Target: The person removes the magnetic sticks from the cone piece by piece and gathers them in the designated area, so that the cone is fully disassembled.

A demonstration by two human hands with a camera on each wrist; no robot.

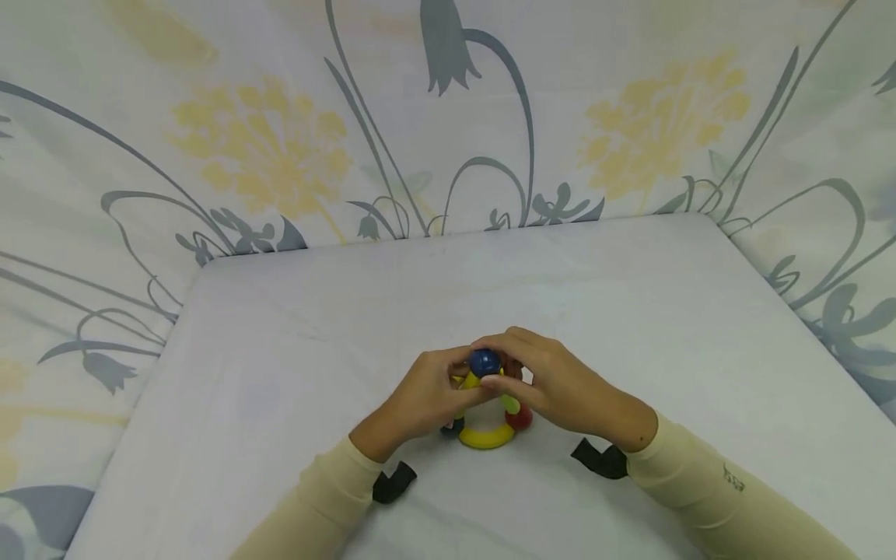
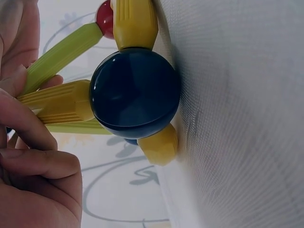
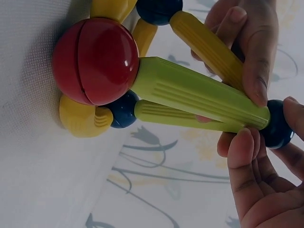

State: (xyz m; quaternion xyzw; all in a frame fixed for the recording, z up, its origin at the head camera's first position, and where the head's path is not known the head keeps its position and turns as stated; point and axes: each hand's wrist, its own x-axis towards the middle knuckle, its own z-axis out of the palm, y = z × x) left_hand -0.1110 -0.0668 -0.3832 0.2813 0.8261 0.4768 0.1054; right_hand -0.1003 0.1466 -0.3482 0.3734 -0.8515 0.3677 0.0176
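A pyramid-shaped frame of balls and rods stands on the white table. At its top is a blue ball [image 1: 484, 362]. Yellow curved bars [image 1: 487, 439] form the base, joined by a red ball [image 3: 97, 61] and blue balls, one being a large blue ball [image 2: 134, 92]. Two green rods [image 3: 199, 90] and a yellow rod [image 3: 206, 45] slant up and meet at the top. With its fingers, my left hand [image 1: 430, 393] grips the yellow rod near its upper end. My right hand [image 1: 560, 385] holds the top ball between thumb and fingers, fingertips beside the green rods' ends.
The table [image 1: 294, 327] has a white cover. Behind it and at both sides hangs a cloth [image 1: 392, 117] with grey and yellow flowers. Short black pieces [image 1: 600, 459] show beside both wrists, next to the cream sleeves [image 1: 728, 482].
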